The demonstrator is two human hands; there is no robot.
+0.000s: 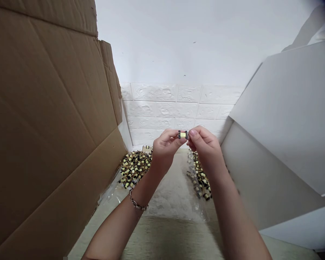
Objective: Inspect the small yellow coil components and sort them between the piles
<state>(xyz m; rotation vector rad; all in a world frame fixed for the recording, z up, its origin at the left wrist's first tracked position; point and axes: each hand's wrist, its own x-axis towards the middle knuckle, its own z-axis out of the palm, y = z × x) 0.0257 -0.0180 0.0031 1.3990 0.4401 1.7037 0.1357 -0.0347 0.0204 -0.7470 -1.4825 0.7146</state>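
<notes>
A small transformer with a yellow-taped middle, black ends and thin metal pins is held up between both hands. My left hand pinches it from the left side, thumb below and fingers behind. From the right, my right hand grips its pinned end between thumb and forefinger. Below and left of the hands lies a heap of similar transformers. A second heap of transformers lies at the right, partly hidden behind my right hand and forearm.
Clear plastic sheeting lies on the pale wooden table between the heaps. A tall brown cardboard wall bounds the left side. White board panels stand at the right. A white brick-patterned wall closes off the back.
</notes>
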